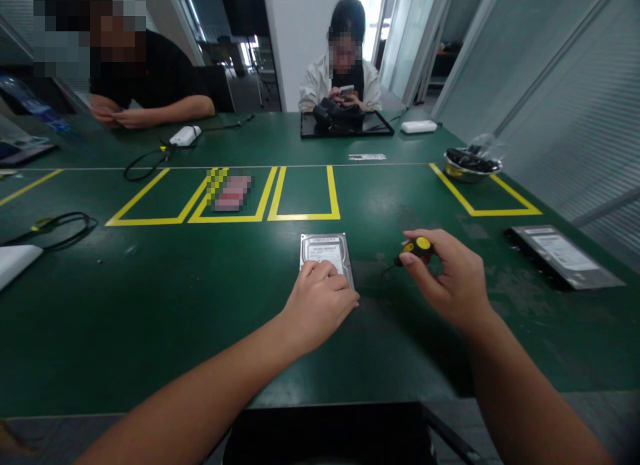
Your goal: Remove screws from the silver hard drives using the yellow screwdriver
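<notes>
A silver hard drive point(324, 247) lies flat on the green table in front of me. My left hand point(323, 298) covers its near half, with the fingers curled over it and gripping its edges. To the right, above the table, my right hand point(443, 271) pinches a short black-and-yellow screwdriver point(417, 249) between thumb and fingers. Its thin shaft points down and left, apart from the drive. Farther right rests a second, larger hard drive point(565, 255), touched by neither hand.
Yellow tape frames point(305, 217) mark the green table point(175, 318); a blurred pinkish item point(233, 193) lies in one. A bowl of dark parts point(473, 165) stands at the back right. Cables point(75, 218) and white power banks point(185, 136) lie around. Two people sit across, near a black tray point(345, 128).
</notes>
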`<state>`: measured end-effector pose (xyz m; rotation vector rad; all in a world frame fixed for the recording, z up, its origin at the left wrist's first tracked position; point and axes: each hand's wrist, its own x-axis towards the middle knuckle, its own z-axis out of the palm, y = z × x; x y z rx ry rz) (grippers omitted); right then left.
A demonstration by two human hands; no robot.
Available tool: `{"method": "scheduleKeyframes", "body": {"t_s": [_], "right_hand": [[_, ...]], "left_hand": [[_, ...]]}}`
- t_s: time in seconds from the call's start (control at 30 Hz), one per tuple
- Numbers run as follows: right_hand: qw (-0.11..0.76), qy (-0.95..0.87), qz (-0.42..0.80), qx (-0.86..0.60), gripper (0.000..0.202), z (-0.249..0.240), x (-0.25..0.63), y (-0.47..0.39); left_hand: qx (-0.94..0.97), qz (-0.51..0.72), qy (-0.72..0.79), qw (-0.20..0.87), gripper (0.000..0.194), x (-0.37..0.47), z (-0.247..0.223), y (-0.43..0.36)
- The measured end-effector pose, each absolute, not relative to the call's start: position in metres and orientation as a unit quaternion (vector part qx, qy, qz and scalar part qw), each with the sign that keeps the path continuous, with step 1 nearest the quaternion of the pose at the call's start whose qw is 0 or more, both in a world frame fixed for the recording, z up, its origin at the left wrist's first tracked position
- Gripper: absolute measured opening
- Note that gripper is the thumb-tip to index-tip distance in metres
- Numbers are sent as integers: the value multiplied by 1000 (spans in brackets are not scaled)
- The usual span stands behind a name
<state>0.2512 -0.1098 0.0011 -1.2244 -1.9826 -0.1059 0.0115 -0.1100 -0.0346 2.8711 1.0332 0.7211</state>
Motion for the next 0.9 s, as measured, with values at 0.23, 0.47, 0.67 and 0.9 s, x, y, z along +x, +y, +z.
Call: {"method": "scheduleKeyframes", "body": {"t_s": [0.23,0.47,0.67,0.9], "right_hand": [[395,-781,-48,-481,24,2,252,-110],[393,-782,-47,-482,23,2,252,-111],[393,-783,-50,-479,24,2,251,-110],[391,-785,-56,-478,24,2,251,-110]], "left_hand": [[910,235,341,14,13,13,-34,-112],[912,229,339,4,13,11,-32,-115],[911,218,350,0,12,12,-33,-115],[902,221,372,9,12,15,-33,-117]]}}
